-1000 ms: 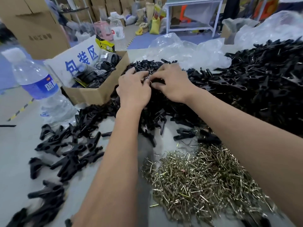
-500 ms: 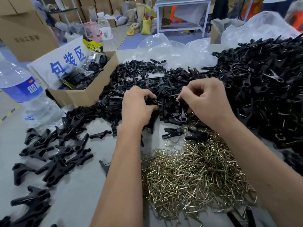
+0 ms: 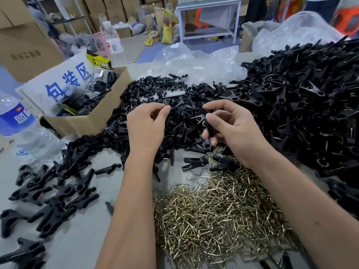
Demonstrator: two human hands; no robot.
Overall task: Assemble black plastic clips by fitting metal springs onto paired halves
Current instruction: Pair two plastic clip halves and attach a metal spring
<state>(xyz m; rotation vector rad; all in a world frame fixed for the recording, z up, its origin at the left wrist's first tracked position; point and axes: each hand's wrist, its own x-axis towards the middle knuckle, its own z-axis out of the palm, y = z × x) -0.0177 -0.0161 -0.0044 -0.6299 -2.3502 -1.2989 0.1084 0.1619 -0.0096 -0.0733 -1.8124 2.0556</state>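
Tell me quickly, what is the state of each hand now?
Left hand: thumb and forefinger pinched together; anything held cannot be told.
Right hand: holding a black clip half.

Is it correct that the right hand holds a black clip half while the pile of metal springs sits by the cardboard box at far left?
Not quite. The right hand does hold a black clip half, but the head view shows the metal springs near the person, between the forearms, not by the cardboard box.

Black clip halves (image 3: 291, 98) are lying heaped at the far and right side; brass-coloured springs (image 3: 219, 216) are piling nearer, between the forearms.
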